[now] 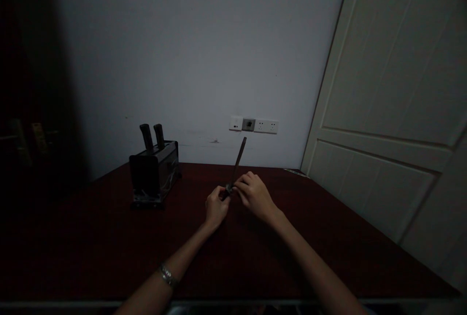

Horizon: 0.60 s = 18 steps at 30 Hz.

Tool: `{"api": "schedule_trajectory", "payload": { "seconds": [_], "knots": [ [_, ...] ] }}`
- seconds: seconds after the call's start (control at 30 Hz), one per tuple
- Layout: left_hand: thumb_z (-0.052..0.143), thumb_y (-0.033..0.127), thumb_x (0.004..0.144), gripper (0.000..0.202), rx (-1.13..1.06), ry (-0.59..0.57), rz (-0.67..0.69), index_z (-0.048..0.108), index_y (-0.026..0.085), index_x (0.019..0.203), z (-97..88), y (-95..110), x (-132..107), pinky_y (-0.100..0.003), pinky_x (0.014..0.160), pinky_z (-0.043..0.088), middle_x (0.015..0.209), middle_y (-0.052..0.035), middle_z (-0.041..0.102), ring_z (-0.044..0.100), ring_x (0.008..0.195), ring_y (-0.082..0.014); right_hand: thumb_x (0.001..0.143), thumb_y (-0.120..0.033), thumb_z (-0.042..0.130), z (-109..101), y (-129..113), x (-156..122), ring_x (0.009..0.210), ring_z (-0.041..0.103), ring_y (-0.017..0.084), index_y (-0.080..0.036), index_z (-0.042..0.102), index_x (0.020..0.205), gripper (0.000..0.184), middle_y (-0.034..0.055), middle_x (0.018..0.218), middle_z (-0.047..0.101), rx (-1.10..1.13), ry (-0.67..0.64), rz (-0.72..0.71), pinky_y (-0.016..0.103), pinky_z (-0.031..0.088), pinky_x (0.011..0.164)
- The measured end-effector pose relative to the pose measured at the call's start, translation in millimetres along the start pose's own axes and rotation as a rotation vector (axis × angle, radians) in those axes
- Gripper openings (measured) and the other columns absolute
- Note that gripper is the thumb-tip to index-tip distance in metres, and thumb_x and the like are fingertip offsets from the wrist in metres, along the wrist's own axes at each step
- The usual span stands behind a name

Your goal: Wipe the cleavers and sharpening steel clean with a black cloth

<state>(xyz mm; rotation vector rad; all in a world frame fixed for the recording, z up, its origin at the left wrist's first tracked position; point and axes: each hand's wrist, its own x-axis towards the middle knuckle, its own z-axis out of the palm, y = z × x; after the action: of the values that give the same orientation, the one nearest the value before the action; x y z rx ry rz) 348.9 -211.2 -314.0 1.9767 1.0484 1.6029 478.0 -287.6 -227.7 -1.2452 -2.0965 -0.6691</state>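
Note:
My left hand [216, 209] is closed around the dark handle of a sharpening steel [239, 159], a long slim rod with a blunt tip. The rod points up and away from me, leaning a little to the right. At the collar where rod and handle meet, my right hand [255, 195] pinches with its thumb and fingertips. Dim light hides the finer detail there. To the left of both hands stands a dark knife block [155, 171] with two black handles [152, 137] sticking out of its top.
The dark red table [226, 266] reaches back to a pale wall [197, 52] with a row of sockets [253, 125]. A white panelled door [379, 110] rises along the right side. A flat light-coloured item [295, 173] lies at the back right corner.

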Motion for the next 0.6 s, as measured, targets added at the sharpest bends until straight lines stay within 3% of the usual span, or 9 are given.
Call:
{"api": "schedule_trajectory", "payload": {
  "seconds": [0.1, 0.2, 0.4, 0.6],
  "knots": [
    [0.058, 0.024, 0.071, 0.015, -0.064, -0.012, -0.001, 0.059, 0.017, 0.084, 1.3, -1, 1, -0.023, 0.065, 0.043, 0.078, -0.0017, 0.063, 0.057, 0.069, -0.0134, 0.086, -0.022, 0.045, -5, 16, 1, 0.083, 0.047, 0.019, -0.018, 0.063, 0.089, 0.019, 0.0071, 0.086, 0.060, 0.084, 0.125, 0.098, 0.033, 0.038, 0.072],
    [0.056, 0.024, 0.073, 0.022, -0.155, -0.039, 0.011, 0.060, 0.016, 0.093, 1.7, -1, 1, -0.027, 0.074, 0.044, 0.090, -0.0050, 0.064, 0.059, 0.081, -0.0164, 0.086, -0.024, 0.045, -4, 26, 1, 0.084, 0.049, 0.020, -0.019, 0.063, 0.090, 0.019, 0.0072, 0.089, 0.061, 0.124, 0.164, 0.138, 0.034, 0.039, 0.074],
    [0.051, 0.028, 0.077, 0.028, -0.311, -0.148, -0.024, 0.058, 0.015, 0.102, 3.1, 0, 1, -0.032, 0.087, 0.041, 0.103, -0.0069, 0.063, 0.056, 0.096, -0.0185, 0.085, -0.024, 0.047, 8, 33, 4, 0.086, 0.050, 0.020, -0.020, 0.064, 0.090, 0.018, 0.0063, 0.090, 0.062, 0.205, 0.142, 0.148, 0.034, 0.041, 0.076],
    [0.051, 0.031, 0.076, 0.033, -0.381, -0.235, -0.072, 0.055, 0.013, 0.103, 3.3, -1, 0, -0.031, 0.089, 0.039, 0.103, -0.0070, 0.061, 0.054, 0.097, -0.0187, 0.085, -0.024, 0.047, 14, 35, 14, 0.086, 0.052, 0.017, -0.018, 0.064, 0.088, 0.018, 0.0050, 0.090, 0.062, 0.387, 0.054, 0.070, 0.030, 0.041, 0.077]
  ]
}}
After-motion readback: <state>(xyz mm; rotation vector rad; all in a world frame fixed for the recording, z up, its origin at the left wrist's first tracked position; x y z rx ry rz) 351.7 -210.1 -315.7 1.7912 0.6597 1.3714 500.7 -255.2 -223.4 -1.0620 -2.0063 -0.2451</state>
